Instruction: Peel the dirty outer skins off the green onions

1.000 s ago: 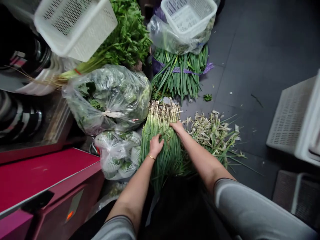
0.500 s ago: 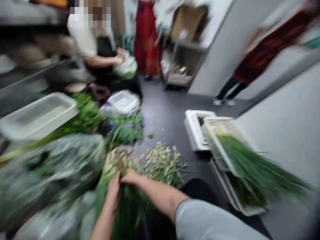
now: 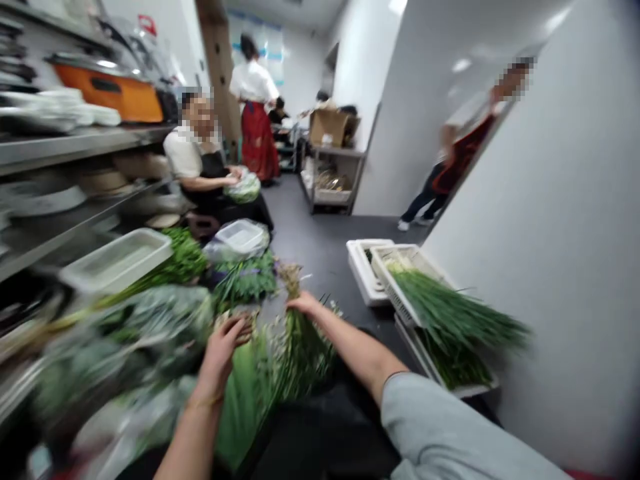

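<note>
My right hand (image 3: 303,304) is wrapped round a bunch of thin green stalks (image 3: 300,343), just below its brownish root end, which points up and away from me. To its left, my left hand (image 3: 231,337) hovers at the root end of a pile of broad green leaves (image 3: 245,400), its fingers bent and a little apart. Whether it touches the roots is unclear. Pale cut bits lie on the floor between the hands, partly hidden by the held bunch.
Bagged greens (image 3: 150,320) and a translucent tub (image 3: 120,260) lie left. White crates (image 3: 400,287) with long green stalks (image 3: 455,307) stand right. A seated person (image 3: 205,160) holds bagged greens; others stand farther back. A metal shelf (image 3: 90,143) runs along the left.
The view has tilted up. My right hand has moved right, away from my left hand, with a bunch of stalks in its grasp. My left hand has come apart from it, fingers loosened.
</note>
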`<action>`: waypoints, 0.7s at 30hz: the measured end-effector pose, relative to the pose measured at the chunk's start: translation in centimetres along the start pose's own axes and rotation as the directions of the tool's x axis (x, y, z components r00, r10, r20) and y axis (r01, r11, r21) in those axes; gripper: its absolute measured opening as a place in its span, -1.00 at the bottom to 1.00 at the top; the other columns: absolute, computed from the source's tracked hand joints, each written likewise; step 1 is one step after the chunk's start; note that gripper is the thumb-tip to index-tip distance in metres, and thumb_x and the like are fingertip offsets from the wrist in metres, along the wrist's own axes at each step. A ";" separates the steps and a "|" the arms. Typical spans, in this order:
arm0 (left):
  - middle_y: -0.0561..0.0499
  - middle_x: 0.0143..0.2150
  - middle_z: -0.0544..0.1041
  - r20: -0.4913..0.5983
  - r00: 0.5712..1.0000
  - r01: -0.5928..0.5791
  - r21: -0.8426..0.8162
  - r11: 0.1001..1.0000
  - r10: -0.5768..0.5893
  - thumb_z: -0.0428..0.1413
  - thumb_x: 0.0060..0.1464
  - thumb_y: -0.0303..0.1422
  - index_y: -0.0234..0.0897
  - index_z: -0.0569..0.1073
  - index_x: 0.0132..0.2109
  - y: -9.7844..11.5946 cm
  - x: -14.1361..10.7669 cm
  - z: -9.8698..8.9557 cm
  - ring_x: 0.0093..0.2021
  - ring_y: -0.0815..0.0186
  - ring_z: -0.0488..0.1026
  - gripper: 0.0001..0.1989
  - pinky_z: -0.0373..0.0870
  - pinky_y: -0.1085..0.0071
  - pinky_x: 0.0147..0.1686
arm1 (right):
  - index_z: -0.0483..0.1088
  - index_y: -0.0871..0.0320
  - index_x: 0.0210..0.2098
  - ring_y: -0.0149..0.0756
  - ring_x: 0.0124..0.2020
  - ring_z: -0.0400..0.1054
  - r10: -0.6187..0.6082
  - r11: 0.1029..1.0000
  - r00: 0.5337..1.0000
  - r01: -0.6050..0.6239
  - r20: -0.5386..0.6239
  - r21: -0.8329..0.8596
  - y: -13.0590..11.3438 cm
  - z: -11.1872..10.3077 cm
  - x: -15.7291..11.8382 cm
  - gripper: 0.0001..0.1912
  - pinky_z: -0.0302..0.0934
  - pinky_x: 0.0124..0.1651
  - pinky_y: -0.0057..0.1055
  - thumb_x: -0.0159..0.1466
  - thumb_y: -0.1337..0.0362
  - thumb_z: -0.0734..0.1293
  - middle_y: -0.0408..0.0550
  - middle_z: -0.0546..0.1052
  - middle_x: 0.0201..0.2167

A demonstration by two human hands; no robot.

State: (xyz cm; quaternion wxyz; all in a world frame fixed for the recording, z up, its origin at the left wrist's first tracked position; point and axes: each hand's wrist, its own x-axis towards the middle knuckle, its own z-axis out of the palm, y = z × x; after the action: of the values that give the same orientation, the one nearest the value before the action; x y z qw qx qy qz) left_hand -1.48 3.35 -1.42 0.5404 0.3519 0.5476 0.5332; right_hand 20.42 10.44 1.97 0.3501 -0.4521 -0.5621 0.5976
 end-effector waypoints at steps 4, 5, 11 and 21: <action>-0.09 -0.37 0.59 0.050 0.999 0.008 0.071 0.997 -0.011 0.35 -0.38 -0.04 -0.33 0.55 -0.25 0.2 -0.5 2.3 -0.37 0.25 0.53 -0.45 0.36 0.41 -0.43 | 0.44 0.18 -0.50 -0.37 -0.55 0.37 0.134 0.974 0.990 -0.141 0.051 0.176 3.2 -0.1 0.0 -0.62 0.31 -0.42 -0.43 -0.29 0.24 0.57 -0.19 0.50 -0.62; -0.10 -0.35 0.59 0.079 0.997 -0.002 0.094 0.996 -0.005 0.35 -0.34 -0.06 -0.35 0.54 -0.22 -0.3 -0.3 2.8 -0.36 0.27 0.52 -0.46 0.34 0.43 -0.43 | 0.45 0.20 -0.46 -0.35 -0.53 0.40 0.140 0.963 0.986 -0.157 0.091 0.217 4.1 0.2 0.1 -0.60 0.33 -0.40 -0.42 -0.29 0.26 0.57 -0.15 0.54 -0.58; -0.03 -0.33 0.54 0.228 0.974 0.010 0.049 0.999 -0.021 0.39 -0.33 -0.19 -0.35 0.51 -0.13 -3.3 1.9 5.1 -0.43 0.40 0.38 -0.44 0.20 0.51 -0.52 | 0.45 0.21 -0.22 -0.25 -0.46 0.50 0.160 0.830 0.965 -0.246 0.209 0.501 5.6 1.2 1.4 -0.53 0.44 -0.30 -0.31 -0.15 0.32 0.53 -0.05 0.61 -0.45; 0.11 -0.48 0.44 0.138 0.986 0.097 -0.006 0.995 -0.095 0.42 -0.39 -0.22 -0.36 0.53 -0.14 -5.2 6.8 5.1 -0.45 0.44 0.33 -0.41 0.27 0.46 -0.40 | 0.48 0.23 -0.37 -0.22 -0.43 0.53 0.173 0.813 0.971 -0.235 0.164 0.533 6.8 -0.8 5.3 -0.68 0.46 -0.28 -0.30 -0.15 0.33 0.51 -0.01 0.62 -0.42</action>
State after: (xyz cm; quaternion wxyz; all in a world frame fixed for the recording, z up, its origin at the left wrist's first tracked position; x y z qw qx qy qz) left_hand 3.26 10.01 -7.18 0.6041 0.3577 0.5221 0.4843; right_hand 19.89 14.80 -5.52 0.3678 -0.3575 -0.3335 0.7910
